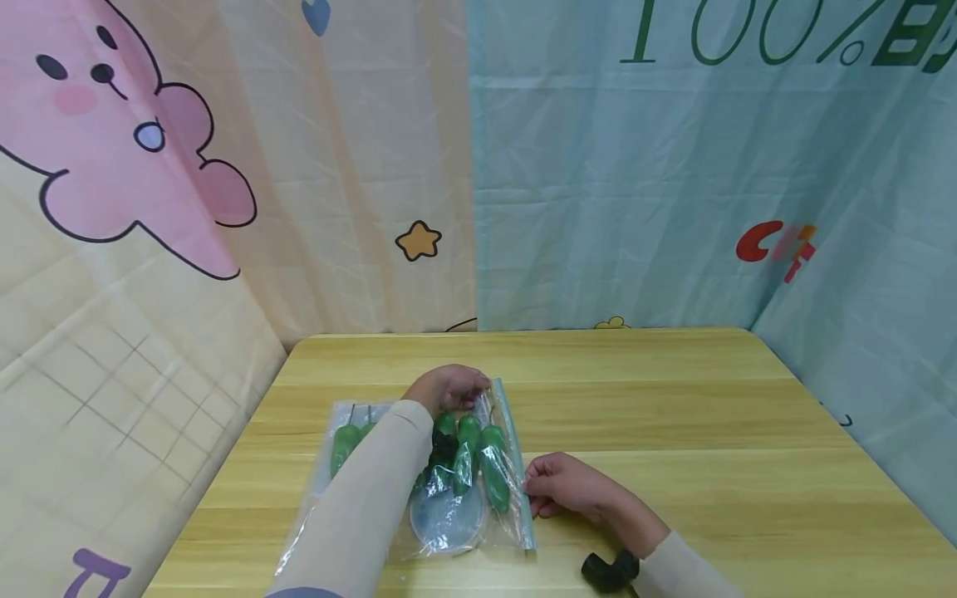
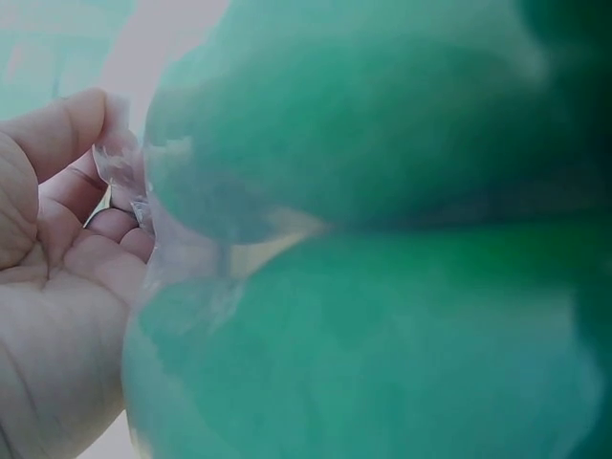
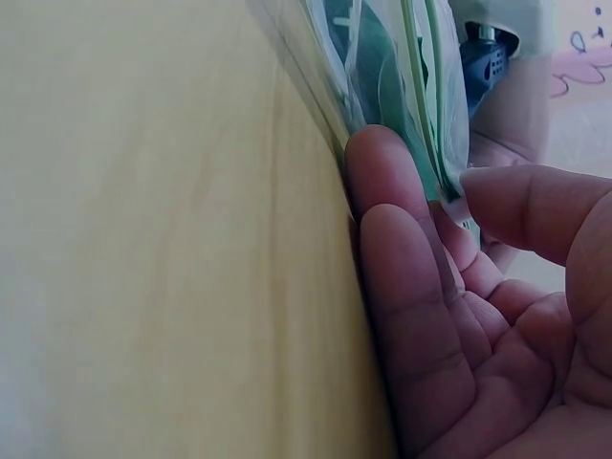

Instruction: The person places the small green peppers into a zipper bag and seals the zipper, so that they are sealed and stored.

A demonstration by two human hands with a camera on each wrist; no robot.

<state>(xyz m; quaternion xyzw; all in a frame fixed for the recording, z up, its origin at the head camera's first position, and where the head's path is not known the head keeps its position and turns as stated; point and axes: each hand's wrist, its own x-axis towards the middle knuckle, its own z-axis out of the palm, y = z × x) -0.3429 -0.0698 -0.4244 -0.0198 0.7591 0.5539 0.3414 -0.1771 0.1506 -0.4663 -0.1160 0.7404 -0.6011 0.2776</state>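
Observation:
A clear zip-seal bag (image 1: 323, 477) lies flat on the table with several green pepper-like vegetables (image 1: 493, 469) with thin stems inside. Along its right side runs a pale green seal strip (image 1: 517, 473). My left hand (image 1: 456, 386) reaches across the bag and pinches its plastic at the far end of the strip. In the left wrist view, thumb and fingers hold crumpled film beside large green shapes (image 2: 382, 335). With thumb and fingers, my right hand (image 1: 566, 486) grips the strip nearer the front. The right wrist view shows that pinch at the green-lined edge (image 3: 435, 105). My left sleeve hides part of the bag.
A pale round disc (image 1: 447, 519) shows at the bag's near side. The wooden table (image 1: 673, 399) extends to the right and back, up to printed curtains (image 1: 598, 208). Black wrist cameras, one a dark rounded device (image 1: 609, 573), sit at both wrists.

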